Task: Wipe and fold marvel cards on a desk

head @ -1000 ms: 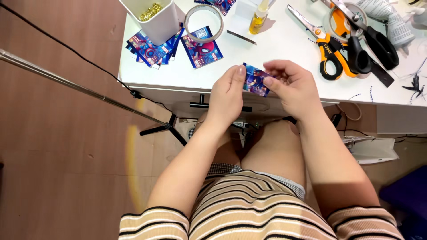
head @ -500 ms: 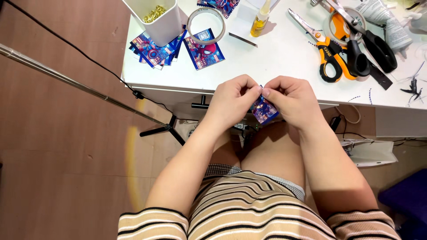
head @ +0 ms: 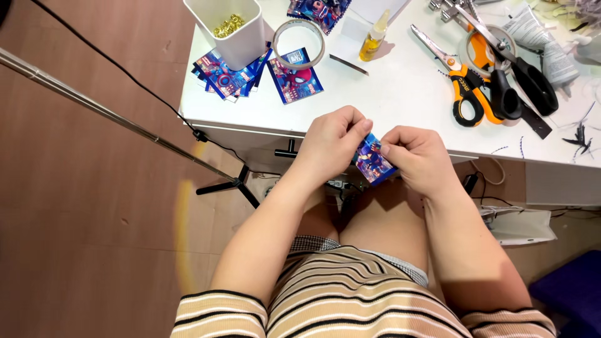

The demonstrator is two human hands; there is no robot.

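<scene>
Over on the left a thin metal tripod pole (head: 119, 116) slants across the brown floor, a black cable running beside it. On the white table's (head: 400, 94) near left corner stands a white square plastic tub (head: 235, 37) with small gold bits inside, touching a fanned stack of blue and red picture cards (head: 225, 78). Just beside it a roll of clear tape (head: 299, 42) lies partly over another blue card (head: 295, 81). A small bottle of yellow liquid (head: 374, 42) lies farther back.

In front of the table edge, above the lap, the left hand (head: 332, 144) is curled nearly closed, thumb and fingertips pinching the upper left edge of a small blue and red glossy picture packet (head: 373, 161). The right hand (head: 421, 156) is likewise curled tight, pinching the packet's upper right edge, so the two hands almost touch.

To the right on the table lie orange-and-black-handled scissors (head: 463, 87) next to black-handled shears (head: 519, 81).
</scene>
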